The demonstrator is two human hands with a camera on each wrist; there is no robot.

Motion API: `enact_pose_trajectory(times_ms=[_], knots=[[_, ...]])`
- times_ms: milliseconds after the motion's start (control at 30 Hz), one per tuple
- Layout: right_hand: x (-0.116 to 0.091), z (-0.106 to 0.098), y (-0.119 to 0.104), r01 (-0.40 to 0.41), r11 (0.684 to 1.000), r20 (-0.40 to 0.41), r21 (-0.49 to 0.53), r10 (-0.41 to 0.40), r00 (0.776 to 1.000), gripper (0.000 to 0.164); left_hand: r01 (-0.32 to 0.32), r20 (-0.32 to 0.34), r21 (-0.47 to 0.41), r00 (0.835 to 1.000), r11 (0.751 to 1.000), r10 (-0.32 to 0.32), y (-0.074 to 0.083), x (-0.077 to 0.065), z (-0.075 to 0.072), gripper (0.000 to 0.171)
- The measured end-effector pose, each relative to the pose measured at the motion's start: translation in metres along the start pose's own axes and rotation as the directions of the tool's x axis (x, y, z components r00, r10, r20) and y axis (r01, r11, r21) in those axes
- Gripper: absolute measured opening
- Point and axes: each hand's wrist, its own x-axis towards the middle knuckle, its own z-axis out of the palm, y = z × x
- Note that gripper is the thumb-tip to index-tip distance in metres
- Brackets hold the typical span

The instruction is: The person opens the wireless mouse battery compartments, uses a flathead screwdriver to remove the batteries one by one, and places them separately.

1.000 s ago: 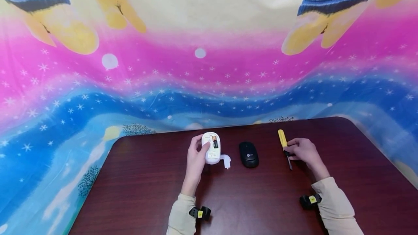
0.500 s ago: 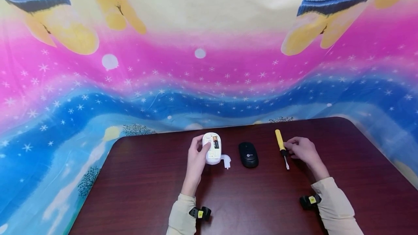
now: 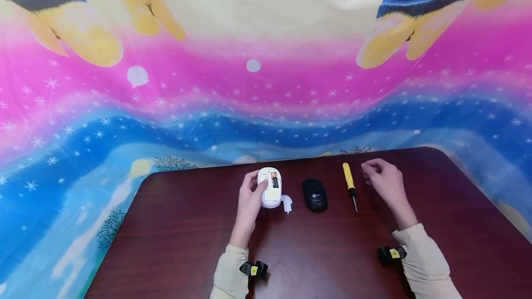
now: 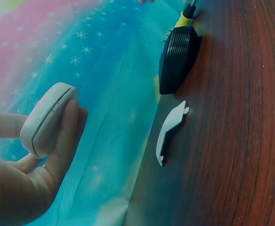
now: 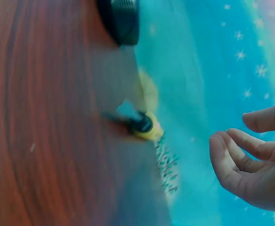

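My left hand (image 3: 250, 200) grips a white computer mouse (image 3: 272, 197) between thumb and fingers, its underside turned up toward the head camera. Batteries (image 3: 274, 180) sit in its uncovered slot. In the left wrist view the white mouse (image 4: 45, 122) is seen edge-on, raised off the table. Below it on the table lies a white curved battery cover (image 3: 287, 203). A yellow-handled screwdriver (image 3: 348, 176) rests on the table, its metal tip toward the person. Just right of it, my right hand (image 3: 386, 181) hangs with loosely curled fingers and holds nothing.
A black computer mouse (image 3: 314, 195) lies between the battery cover and the screwdriver. The dark red wooden table (image 3: 316, 248) ends at the back against a colourful printed cloth (image 3: 253, 119). Each wrist wears a small black camera.
My right hand has let go of the screwdriver, which now lies farther left, nearer the black mouse. That hand has moved slightly up and away. My left hand keeps the white mouse nearly still.
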Motion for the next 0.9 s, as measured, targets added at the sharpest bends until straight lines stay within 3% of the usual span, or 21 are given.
enact_pose_trajectory(times_ms=[333,567,900], knots=[[-0.010,0.002,-0.032,0.058,0.996,0.013,0.065,-0.059,0.998,0.027,0.012,0.024,-0.018,1.000,1.000,-0.012,0.002,-0.001,0.002,0.038],[-0.014,0.010,-0.045,0.089,0.991,0.025,0.098,-0.092,0.995,0.027,-0.044,0.027,-0.008,0.999,0.999,0.044,0.002,-0.003,0.001,0.035],[-0.015,0.027,-0.067,0.090,0.994,0.097,0.068,-0.097,0.991,0.026,0.015,0.011,0.020,1.000,1.000,-0.015,0.002,-0.002,0.002,0.039]])
